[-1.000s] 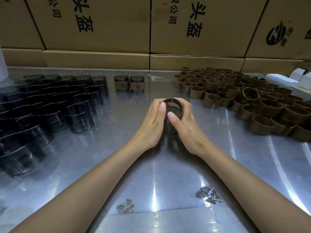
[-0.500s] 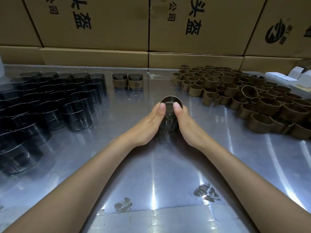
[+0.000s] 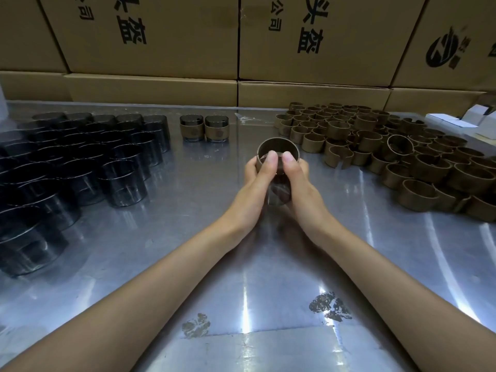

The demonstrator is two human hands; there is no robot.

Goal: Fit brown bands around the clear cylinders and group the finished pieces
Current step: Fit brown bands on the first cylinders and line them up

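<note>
Steel tabletop [image 3: 161, 251] is lying polished and streaky under both forearms, catching long glare lines, with two dark scuffed patches [image 3: 329, 307] nearest the person. Above those, the left hand [image 3: 255, 189] and right hand [image 3: 298, 189] are meeting at mid-table, fingers curled round one clear cylinder [image 3: 279, 194] standing on the steel; both thumbs are pressing on the near edge of a brown band [image 3: 277, 154], a matte, cardboard-like ring sitting around the cylinder's upper part. Well to the left of the hands, a block of bare clear cylinders [image 3: 80, 167] is standing in rows, smoky, glassy and upright. To the right of the hands, a loose heap of brown bands [image 3: 389, 154] is spreading out, most upright, some tipped. Beyond the hands and slightly left, two finished pieces [image 3: 204, 128] are standing side by side, each wearing its band. Farthest back, stacked cardboard cartons [image 3: 308, 36] with black printing are walling off the table edge; small white boxes [image 3: 467, 122] are sitting at far right.
</note>
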